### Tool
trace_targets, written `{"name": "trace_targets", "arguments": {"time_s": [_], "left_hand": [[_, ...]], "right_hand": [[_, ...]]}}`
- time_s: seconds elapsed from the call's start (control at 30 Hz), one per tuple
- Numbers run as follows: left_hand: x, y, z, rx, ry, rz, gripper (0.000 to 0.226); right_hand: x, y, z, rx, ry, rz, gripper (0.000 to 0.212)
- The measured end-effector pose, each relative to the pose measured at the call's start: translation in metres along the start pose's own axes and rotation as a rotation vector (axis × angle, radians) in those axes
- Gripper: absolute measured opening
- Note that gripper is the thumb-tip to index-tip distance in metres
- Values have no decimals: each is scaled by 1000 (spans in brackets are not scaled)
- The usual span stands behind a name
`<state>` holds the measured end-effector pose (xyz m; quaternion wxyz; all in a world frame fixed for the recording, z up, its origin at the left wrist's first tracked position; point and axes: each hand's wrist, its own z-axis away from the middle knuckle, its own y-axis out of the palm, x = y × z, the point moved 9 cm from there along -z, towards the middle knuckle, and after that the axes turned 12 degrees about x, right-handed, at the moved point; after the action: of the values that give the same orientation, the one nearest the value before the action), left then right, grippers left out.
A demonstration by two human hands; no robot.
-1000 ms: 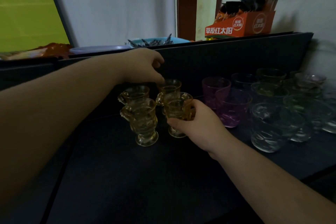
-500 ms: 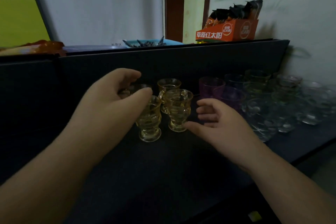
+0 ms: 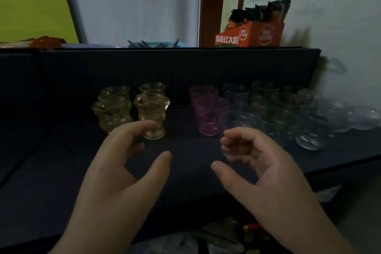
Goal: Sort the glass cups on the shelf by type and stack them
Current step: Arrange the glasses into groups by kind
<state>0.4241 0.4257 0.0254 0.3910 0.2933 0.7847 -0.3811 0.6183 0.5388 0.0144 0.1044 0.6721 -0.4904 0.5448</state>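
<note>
Several amber handled glass cups (image 3: 151,113) stand grouped at the shelf's left-middle, some stacked in pairs. To their right stand two stacked purple cups (image 3: 207,113), then dim bluish and green cups (image 3: 266,99), and clear tumblers (image 3: 309,130) spreading to the right. My left hand (image 3: 123,163) hovers in front of the amber cups, fingers curled apart, holding nothing. My right hand (image 3: 253,161) hovers in front of the purple and clear cups, fingers loosely curled, also empty. The image is dim and blurred.
The dark shelf (image 3: 185,161) has a raised back wall (image 3: 165,68). On top of that wall sit an orange box of packets (image 3: 250,35), a blue tray (image 3: 153,43) and a reddish item (image 3: 44,40). Clutter lies below the shelf's front edge (image 3: 222,235).
Both hands have let go of the amber cups and drawn back toward me. The camera view has shifted left and back, so the cups now sit farther away.
</note>
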Motion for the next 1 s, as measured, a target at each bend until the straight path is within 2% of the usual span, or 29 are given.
{"name": "trace_targets", "arguments": {"time_s": [0.1,0.37,0.63,0.77,0.9,1.0], "left_hand": [[-15,54,5,19,-40,-10,55],[-57,135,-3,85,-50,-103,48],[-62,148,-31,70,66,-234,53],[-46,143,-41,68,44,-245,62],[-28,140,-46,50,-5,-302,83],[-17,146,-51,70,-69,-266,96]], "right_hand": [[-15,-34,15,45,-12,-38,45],[-52,-118,34,19,64,-122,50],[-72,-155,30,-100,83,-87,52],[-76,-152,26,-125,122,-25,56],[-93,-137,23,-63,230,32,68],[-103,-127,16,32,291,59,90]]}}
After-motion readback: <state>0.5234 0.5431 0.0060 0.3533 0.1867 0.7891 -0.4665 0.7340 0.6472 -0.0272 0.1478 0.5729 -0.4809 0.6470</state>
